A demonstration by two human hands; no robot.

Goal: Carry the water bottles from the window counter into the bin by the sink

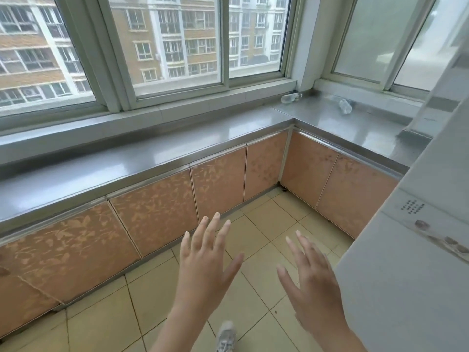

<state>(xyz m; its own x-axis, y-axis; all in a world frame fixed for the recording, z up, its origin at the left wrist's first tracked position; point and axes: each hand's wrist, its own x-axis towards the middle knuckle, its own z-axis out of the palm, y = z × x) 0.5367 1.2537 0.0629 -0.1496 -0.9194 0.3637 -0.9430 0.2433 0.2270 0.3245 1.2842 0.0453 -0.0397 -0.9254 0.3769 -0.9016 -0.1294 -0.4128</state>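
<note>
Bottles lie on their sides in the far right corner of the steel desk (177,158) under the window: one clear bottle (290,97) rests against the ledge at the foot of the window frame, and a second clear bottle (344,105) lies just to its right, out on the bare steel, the two near each other but apart. Both are too small and blurred to show any label or brand. The only writing in view is a small block of dark printed characters (412,207) on the white appliance (406,262) at the right edge, and it cannot be read. Both hands are raised in front of the body over the tiled floor (256,240), well short of the bottles. The left hand (203,265) shows its back, its fingers (212,231) straight and spread, thumb out to the right, holding nothing. The right hand (313,280) is likewise flat and spread, fingertips pointing up and slightly left, also empty, close beside the white appliance. Pink patterned cabinet doors (157,214) run below the desk, and a grey-white shoe (225,337) shows on the floor between the forearms.
</note>
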